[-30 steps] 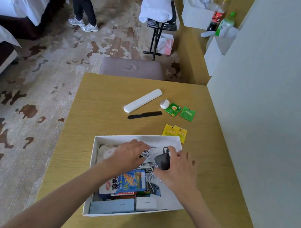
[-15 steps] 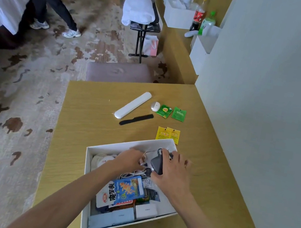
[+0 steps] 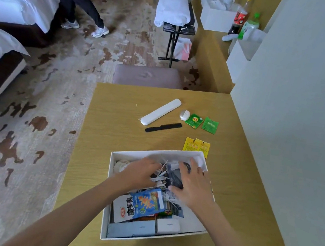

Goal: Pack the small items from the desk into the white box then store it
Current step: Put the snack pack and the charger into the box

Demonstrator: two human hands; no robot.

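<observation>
White box; green packets; yellow packets; black comb.

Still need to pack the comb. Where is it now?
Head view: the black comb lies on the desk beyond the white box, right beside the long white case, left of the yellow sachets.

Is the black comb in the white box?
No, the comb lies on the desk beyond the box, beside the white case.

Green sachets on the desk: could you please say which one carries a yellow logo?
The left green sachet, beside the white oval item; the right one lacks it.
</observation>
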